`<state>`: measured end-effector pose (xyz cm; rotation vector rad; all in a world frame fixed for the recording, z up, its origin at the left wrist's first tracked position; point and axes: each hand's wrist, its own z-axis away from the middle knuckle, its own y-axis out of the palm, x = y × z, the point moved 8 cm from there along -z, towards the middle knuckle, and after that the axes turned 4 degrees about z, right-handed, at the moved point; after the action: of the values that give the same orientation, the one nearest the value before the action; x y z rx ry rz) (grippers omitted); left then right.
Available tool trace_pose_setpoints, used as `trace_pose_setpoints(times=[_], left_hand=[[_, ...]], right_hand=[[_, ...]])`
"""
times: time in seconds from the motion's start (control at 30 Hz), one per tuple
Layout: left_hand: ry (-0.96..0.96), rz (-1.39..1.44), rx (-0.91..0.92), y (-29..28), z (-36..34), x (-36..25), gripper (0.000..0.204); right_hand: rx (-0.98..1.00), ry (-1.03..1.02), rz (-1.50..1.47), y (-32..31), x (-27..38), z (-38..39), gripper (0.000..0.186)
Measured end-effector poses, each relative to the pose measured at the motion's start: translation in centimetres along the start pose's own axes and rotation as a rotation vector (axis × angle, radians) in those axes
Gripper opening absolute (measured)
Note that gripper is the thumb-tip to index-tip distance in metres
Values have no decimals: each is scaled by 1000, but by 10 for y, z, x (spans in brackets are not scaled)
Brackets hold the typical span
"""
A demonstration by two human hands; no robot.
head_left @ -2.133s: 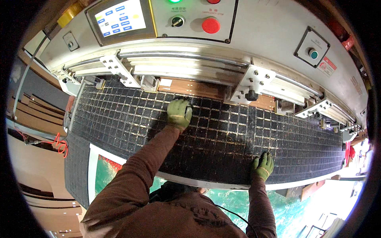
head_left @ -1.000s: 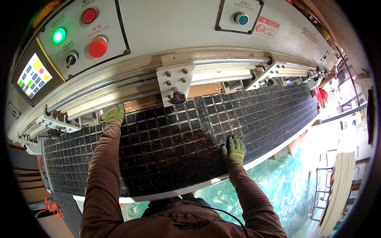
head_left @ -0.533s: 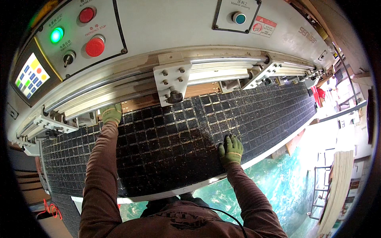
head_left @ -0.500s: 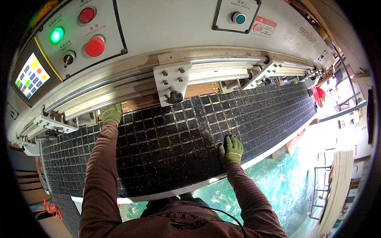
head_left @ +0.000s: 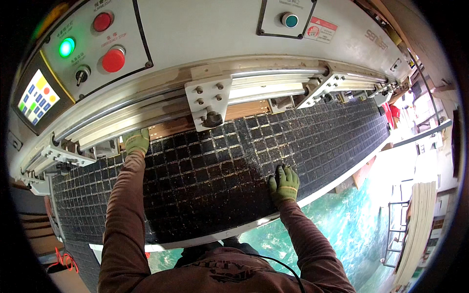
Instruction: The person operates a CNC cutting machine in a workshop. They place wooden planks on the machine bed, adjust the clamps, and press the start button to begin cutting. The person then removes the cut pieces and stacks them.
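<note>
My left hand (head_left: 137, 142), in a green glove, reaches across to the machine's far side. It is at the left end of a long brown wooden board (head_left: 248, 109) lying under the rails; its fingertips are partly hidden there, so its grip does not show. On the black gridded bed (head_left: 210, 173), nearer its front edge, rests my right hand (head_left: 283, 185), gloved in green with dark fingertips. Its fingers are stretched out and nothing is in them. Pale dust and chips lie in the grooves of the bed.
Metal rails with a white bolted bracket (head_left: 209, 100) run above the board. The panel behind carries a red mushroom button (head_left: 114, 59), a lit green lamp (head_left: 67, 47) and a touchscreen (head_left: 38, 100). A stack of pale boards (head_left: 416, 229) stands at the right.
The view has shifted slightly. Both hands stay in the same places, and the board shows no clear movement.
</note>
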<state>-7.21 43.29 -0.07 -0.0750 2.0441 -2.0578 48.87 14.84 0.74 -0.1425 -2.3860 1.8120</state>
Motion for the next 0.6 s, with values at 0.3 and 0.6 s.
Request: trace_pose_setpoints(times=[0.3, 0.6], left_hand=[[5, -11, -30, 0, -1, 1, 65], [107, -64, -201, 8, 1, 17, 62]], right_hand=[[-47, -12, -4, -2, -1, -1, 55], [-31, -27, -38, 3, 2, -1, 56]])
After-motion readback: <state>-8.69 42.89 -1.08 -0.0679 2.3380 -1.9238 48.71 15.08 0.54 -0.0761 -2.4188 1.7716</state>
